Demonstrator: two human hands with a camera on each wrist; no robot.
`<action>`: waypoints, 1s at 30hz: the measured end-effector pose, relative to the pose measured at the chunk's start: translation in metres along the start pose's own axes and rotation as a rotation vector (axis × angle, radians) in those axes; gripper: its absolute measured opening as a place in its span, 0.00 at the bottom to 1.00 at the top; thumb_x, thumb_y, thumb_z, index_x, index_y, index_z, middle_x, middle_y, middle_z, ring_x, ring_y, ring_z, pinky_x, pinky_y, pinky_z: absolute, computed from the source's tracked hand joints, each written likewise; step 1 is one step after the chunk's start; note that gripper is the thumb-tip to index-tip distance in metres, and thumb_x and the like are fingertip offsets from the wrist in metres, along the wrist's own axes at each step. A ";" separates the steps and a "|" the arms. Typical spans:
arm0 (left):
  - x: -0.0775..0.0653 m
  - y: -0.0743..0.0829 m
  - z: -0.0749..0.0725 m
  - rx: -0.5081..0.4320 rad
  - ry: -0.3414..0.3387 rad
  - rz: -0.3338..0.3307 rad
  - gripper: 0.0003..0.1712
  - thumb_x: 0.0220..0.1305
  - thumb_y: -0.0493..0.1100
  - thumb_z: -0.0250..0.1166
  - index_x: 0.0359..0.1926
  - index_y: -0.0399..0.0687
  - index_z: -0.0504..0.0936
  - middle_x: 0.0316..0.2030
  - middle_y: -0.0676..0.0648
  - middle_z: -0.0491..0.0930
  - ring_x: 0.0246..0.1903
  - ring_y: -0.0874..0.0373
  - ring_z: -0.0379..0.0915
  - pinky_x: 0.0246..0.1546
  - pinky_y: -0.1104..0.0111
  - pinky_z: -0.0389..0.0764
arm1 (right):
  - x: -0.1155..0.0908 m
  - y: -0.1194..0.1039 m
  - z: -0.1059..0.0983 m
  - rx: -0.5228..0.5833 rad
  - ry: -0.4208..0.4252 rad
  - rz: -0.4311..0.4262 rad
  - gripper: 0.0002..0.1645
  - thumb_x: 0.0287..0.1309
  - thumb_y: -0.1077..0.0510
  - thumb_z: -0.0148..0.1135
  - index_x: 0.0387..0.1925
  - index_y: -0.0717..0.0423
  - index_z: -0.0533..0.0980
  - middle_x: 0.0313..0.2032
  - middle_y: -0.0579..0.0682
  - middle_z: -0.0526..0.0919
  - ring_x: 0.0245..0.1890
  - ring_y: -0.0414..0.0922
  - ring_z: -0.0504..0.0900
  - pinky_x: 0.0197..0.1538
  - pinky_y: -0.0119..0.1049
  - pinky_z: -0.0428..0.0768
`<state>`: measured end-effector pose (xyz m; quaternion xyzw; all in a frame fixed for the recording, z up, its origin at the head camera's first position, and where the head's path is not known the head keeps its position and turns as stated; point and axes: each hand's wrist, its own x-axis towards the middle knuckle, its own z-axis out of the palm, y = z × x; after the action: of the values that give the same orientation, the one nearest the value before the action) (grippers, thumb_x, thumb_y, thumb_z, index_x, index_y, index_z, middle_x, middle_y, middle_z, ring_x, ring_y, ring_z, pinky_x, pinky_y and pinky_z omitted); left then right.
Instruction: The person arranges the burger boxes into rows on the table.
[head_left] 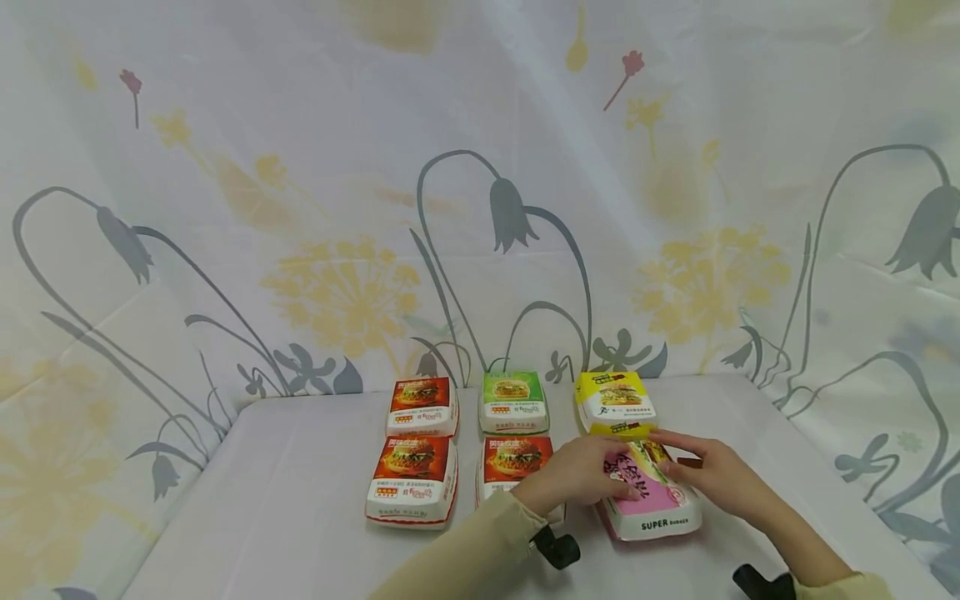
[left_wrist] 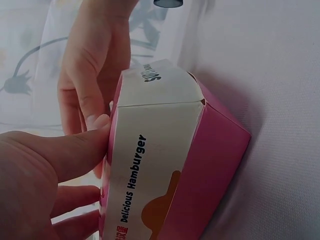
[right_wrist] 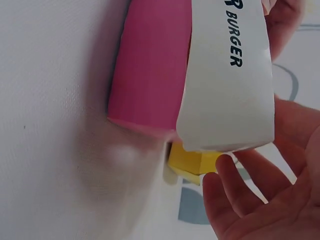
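Observation:
A pink and white burger box (head_left: 660,498), marked "SUPER BURGER" on its front, sits at the near right of the group, its lid down. Across its top from the left lies my left hand (head_left: 581,468), the thumb straight along the lid's edge in the left wrist view. My right hand (head_left: 712,477) is at the box's far right, fingers loosely extended over its upper part. In the right wrist view several right fingers (right_wrist: 245,180) are beside the white lid, slightly bent. Just behind stands a yellow and white burger box (head_left: 618,402), its front edge partly covered by the pink one.
Left of the hands are a green box (head_left: 513,402) and a red box (head_left: 517,457), the latter partly hidden by my left hand. Two more red boxes, one at the back (head_left: 422,406) and one in front (head_left: 412,482), form the left column. A flower-patterned curtain (head_left: 480,275) borders the white table (head_left: 277,500).

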<state>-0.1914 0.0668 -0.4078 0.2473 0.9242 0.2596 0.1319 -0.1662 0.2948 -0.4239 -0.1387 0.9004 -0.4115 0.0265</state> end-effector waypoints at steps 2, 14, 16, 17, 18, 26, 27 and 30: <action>0.000 0.000 0.000 0.007 -0.002 0.006 0.37 0.54 0.61 0.74 0.66 0.67 0.76 0.59 0.65 0.76 0.55 0.64 0.72 0.53 0.65 0.75 | 0.001 0.001 0.001 0.000 -0.001 -0.007 0.29 0.64 0.54 0.66 0.62 0.62 0.75 0.64 0.65 0.73 0.63 0.64 0.71 0.54 0.45 0.80; -0.002 -0.002 -0.001 0.049 0.028 0.052 0.35 0.56 0.64 0.71 0.65 0.67 0.77 0.57 0.65 0.77 0.50 0.67 0.72 0.49 0.69 0.75 | 0.001 -0.001 0.006 -0.035 0.016 -0.012 0.24 0.64 0.56 0.66 0.58 0.62 0.78 0.65 0.68 0.70 0.65 0.68 0.68 0.53 0.48 0.80; -0.004 -0.003 -0.002 0.074 0.042 0.074 0.34 0.57 0.64 0.71 0.65 0.67 0.77 0.56 0.65 0.77 0.50 0.68 0.72 0.48 0.70 0.75 | 0.000 -0.002 0.007 -0.043 0.029 -0.008 0.24 0.63 0.55 0.66 0.58 0.62 0.79 0.65 0.68 0.71 0.64 0.68 0.68 0.53 0.48 0.81; -0.005 -0.003 -0.002 0.081 0.048 0.081 0.34 0.58 0.63 0.70 0.65 0.67 0.77 0.56 0.66 0.77 0.50 0.68 0.72 0.48 0.70 0.74 | 0.000 -0.003 0.008 -0.049 0.036 -0.003 0.24 0.63 0.55 0.67 0.58 0.62 0.79 0.65 0.67 0.71 0.64 0.67 0.68 0.52 0.47 0.81; -0.005 -0.004 -0.003 0.087 0.054 0.087 0.33 0.58 0.63 0.70 0.65 0.67 0.77 0.55 0.66 0.77 0.50 0.69 0.72 0.48 0.71 0.74 | 0.000 -0.003 0.008 -0.058 0.042 0.004 0.24 0.63 0.55 0.67 0.58 0.62 0.79 0.64 0.67 0.71 0.64 0.67 0.69 0.52 0.47 0.81; -0.012 -0.005 -0.005 0.138 0.122 0.127 0.33 0.57 0.62 0.72 0.64 0.67 0.78 0.57 0.66 0.77 0.51 0.68 0.71 0.50 0.71 0.75 | -0.002 -0.005 0.012 -0.099 0.077 0.038 0.26 0.63 0.50 0.67 0.57 0.62 0.79 0.63 0.67 0.73 0.63 0.68 0.70 0.51 0.49 0.82; -0.014 -0.004 -0.005 0.146 0.131 0.140 0.33 0.57 0.61 0.72 0.64 0.66 0.78 0.57 0.66 0.77 0.52 0.68 0.71 0.50 0.71 0.75 | -0.002 -0.006 0.012 -0.101 0.083 0.041 0.26 0.63 0.50 0.67 0.57 0.62 0.79 0.63 0.67 0.73 0.63 0.68 0.70 0.51 0.50 0.82; -0.019 -0.003 -0.005 0.186 0.152 0.185 0.32 0.58 0.60 0.71 0.64 0.64 0.78 0.59 0.65 0.75 0.55 0.67 0.70 0.53 0.71 0.74 | -0.003 -0.008 0.013 -0.108 0.095 0.058 0.26 0.63 0.50 0.67 0.56 0.62 0.80 0.62 0.66 0.74 0.63 0.68 0.70 0.51 0.51 0.81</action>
<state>-0.1787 0.0528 -0.4032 0.3223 0.9248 0.2017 0.0137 -0.1595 0.2812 -0.4268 -0.0943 0.9252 -0.3673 -0.0119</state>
